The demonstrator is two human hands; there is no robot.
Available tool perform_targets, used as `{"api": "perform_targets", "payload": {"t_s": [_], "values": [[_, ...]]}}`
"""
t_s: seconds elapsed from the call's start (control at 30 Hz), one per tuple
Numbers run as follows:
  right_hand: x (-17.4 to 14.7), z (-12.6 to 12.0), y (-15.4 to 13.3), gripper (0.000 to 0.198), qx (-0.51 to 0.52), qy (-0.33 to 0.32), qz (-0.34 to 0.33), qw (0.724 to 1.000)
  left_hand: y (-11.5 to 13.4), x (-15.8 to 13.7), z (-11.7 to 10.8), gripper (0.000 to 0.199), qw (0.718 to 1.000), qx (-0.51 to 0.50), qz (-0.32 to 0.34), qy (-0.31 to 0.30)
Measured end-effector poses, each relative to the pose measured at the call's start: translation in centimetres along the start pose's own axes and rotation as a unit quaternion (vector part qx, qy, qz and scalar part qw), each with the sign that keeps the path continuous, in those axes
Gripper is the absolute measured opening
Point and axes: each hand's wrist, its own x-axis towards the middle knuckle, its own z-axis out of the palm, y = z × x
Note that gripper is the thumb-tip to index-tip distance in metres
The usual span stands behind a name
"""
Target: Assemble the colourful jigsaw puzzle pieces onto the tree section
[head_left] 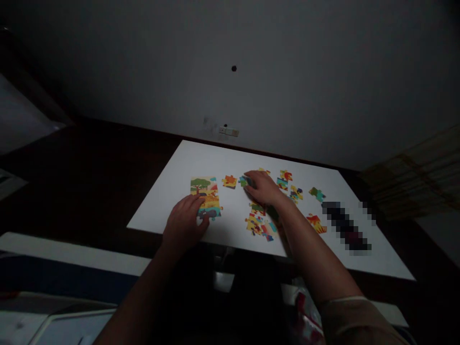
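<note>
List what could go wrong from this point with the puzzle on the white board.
1. The joined block of colourful jigsaw pieces lies close to the near edge of the white board; the left hand resting on it could nudge it off.
2. The right hand covers a small teal loose piece; its forearm hangs over the loose cluster of pieces and may scatter them.
3. Dim light could hide mismatched colours.

The joined puzzle block (205,197) lies flat on the white board (172,191), its near corner under the left hand (185,223). A teal piece (244,181) (partly hidden) sits at the right hand (264,187) fingertips.
</note>
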Motion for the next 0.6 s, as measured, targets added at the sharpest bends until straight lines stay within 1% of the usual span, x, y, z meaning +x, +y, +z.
{"api": "perform_targets", "payload": {"t_s": [0.1,0.27,0.37,0.43,0.5,0.6], "values": [[1.7,0.6,-0.4,0.053,0.008,-0.037,-0.023,0.999,0.0,-0.1,-0.2,0.047,1.000,-0.011,0.000,0.003],[2.5,1.4,-2.4,0.063,0.029,-0.041,-0.024,0.998,0.0,-0.3,-0.2,0.062,1.000,-0.017,-0.019,0.012],[2.6,1.6,-3.6,0.056,0.031,-0.037,-0.028,0.998,0.0,-0.4,-0.2,0.070,0.999,-0.027,-0.034,0.004],[2.7,1.6,-4.1,0.049,0.033,-0.031,-0.032,0.998,0.0,-0.4,-0.3,0.071,0.998,-0.040,-0.045,0.004],[2.7,1.6,-4.3,0.043,0.036,-0.027,-0.038,0.998,-0.1,-0.5,-0.5,0.068,0.996,-0.059,-0.065,0.012],[2.3,1.6,-4.4,0.038,0.044,-0.042,-0.035,0.998,-0.4,-0.7,-0.7,0.062,0.990,-0.092,-0.105,0.031]]}}
